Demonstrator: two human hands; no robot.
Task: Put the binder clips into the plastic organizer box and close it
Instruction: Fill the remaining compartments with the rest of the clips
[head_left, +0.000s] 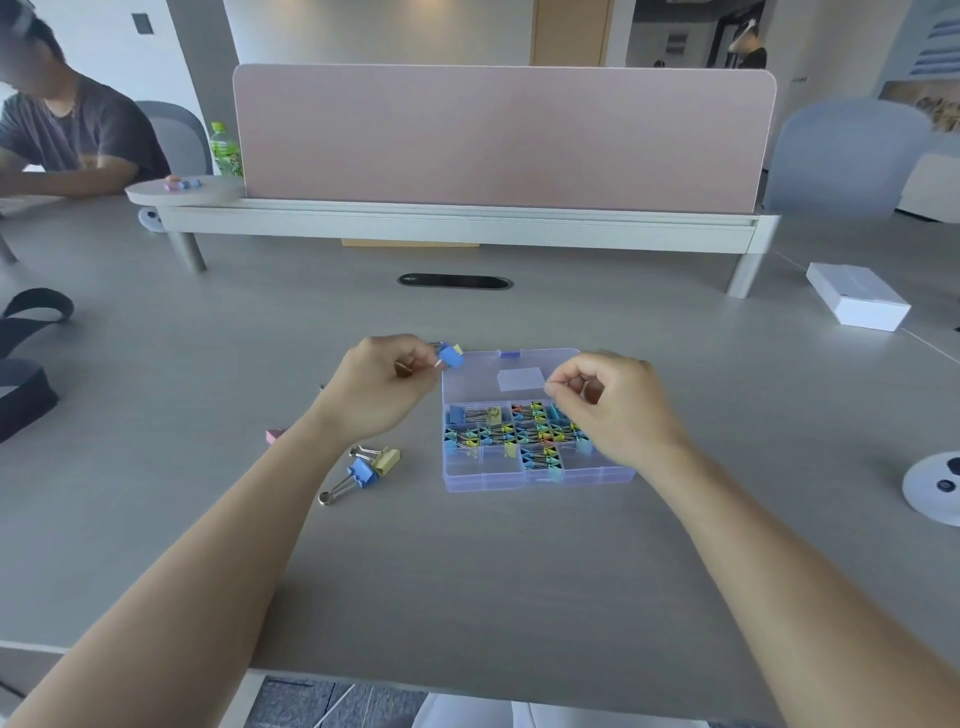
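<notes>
The clear plastic organizer box (488, 480) lies open on the grey table, its lid (514, 366) flat behind it. Several small coloured binder clips (519, 434) fill its compartments. My left hand (384, 389) pinches a blue binder clip (451, 357) at the lid's left corner, with a bit of yellow showing behind it. My right hand (613, 410) hovers over the box's right side with curled fingers and thumb against forefinger; what it holds is hidden. A large blue clip (363, 474) and a yellow clip (387, 460) lie left of the box. A pink clip (275, 435) peeks out beside my left forearm.
A pink desk divider (504, 135) on a raised shelf crosses the back of the table. A white box (857, 301) sits at the right, a round white device (935, 486) at the right edge, a black strap (26, 364) at the left. Another person sits far left.
</notes>
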